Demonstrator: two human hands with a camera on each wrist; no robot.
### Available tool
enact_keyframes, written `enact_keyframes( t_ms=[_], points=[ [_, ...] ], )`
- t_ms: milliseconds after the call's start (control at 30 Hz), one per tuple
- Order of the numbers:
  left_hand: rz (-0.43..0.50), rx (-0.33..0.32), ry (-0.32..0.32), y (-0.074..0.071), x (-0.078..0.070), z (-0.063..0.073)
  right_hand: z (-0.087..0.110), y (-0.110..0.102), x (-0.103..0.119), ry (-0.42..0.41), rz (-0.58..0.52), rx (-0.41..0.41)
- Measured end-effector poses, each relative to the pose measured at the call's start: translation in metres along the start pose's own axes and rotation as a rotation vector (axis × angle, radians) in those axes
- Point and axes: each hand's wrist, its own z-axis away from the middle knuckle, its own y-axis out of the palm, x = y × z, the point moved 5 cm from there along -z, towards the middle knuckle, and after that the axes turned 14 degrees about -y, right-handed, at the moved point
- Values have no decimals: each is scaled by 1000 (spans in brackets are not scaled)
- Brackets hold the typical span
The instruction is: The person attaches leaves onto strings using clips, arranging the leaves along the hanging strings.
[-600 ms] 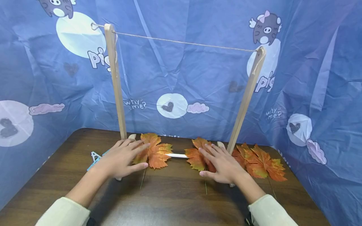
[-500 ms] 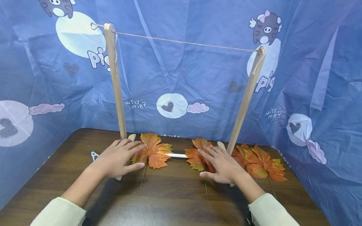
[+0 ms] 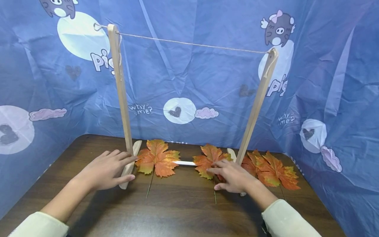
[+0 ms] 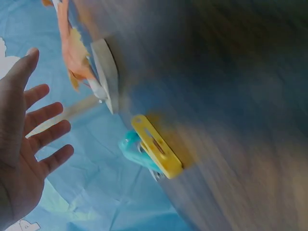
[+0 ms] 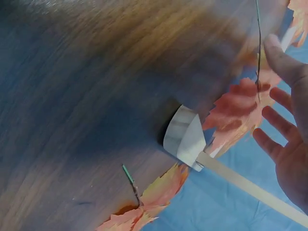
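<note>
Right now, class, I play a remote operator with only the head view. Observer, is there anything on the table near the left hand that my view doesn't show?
Observer: Yes. The left wrist view shows a yellow clip lying on the table.

Operator: I see only the back of the right hand. Is anything held underneath it?

Observer: No. The right wrist view shows its bare palm, with nothing gripped by the fingers.

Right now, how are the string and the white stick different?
The string is thin and tan; the white stick is thicker. The string is high; the stick is low. Leaves hide parts of the stick; the string's middle is uncovered. Both run between the wooden posts.
</note>
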Motion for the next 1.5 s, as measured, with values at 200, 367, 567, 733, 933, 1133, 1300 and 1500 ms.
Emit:
enact_keyframes(
  t_ms=[200,367,567,733,933,1133,1300,1500],
  points=[
    [-17,4,-11,0,15,12,1,7,0,-34,-98,18],
    [-19,39,-45,5,27,20,2,13,-2,-37,-198,36],
    [-20,51,-60,8,38,30,3,18,-3,-29,-268,20],
    [7,118,-90,16,46,39,3,18,-3,-23,-308,7],
    [97,117,-94,20,57,50,4,16,-4,-4,-335,-2],
    [189,103,-40,23,62,55,5,15,-4,-21,-321,-13],
    [330,142,-26,29,67,55,6,15,-5,-24,-321,-22],
    [485,121,2,33,70,55,6,16,-6,-5,-370,-29]
  ],
)
